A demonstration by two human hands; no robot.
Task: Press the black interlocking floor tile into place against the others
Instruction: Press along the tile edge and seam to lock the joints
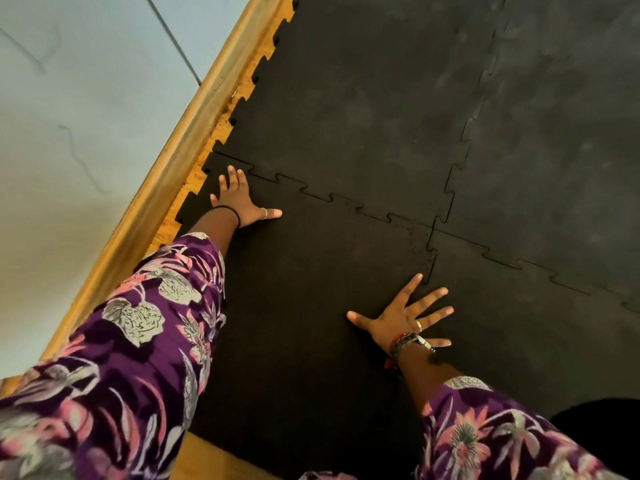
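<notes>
The black interlocking floor tile point(311, 289) lies flat in the near middle of the floor. Its toothed far edge meets another black tile point(363, 98), and its right edge meets a third point(519, 323). My left hand point(239, 199) rests flat, fingers spread, on the tile's far left corner by the seam. My right hand point(405, 317) lies flat with fingers spread on the tile's right side, its fingertips across the right-hand seam. Neither hand holds anything.
A wooden skirting board point(194, 133) runs diagonally along the pale wall point(86, 116) at the left. A strip of bare wooden floor point(214, 459) shows below the tile's near edge and along the skirting. More black tiles point(561, 116) cover the floor to the right.
</notes>
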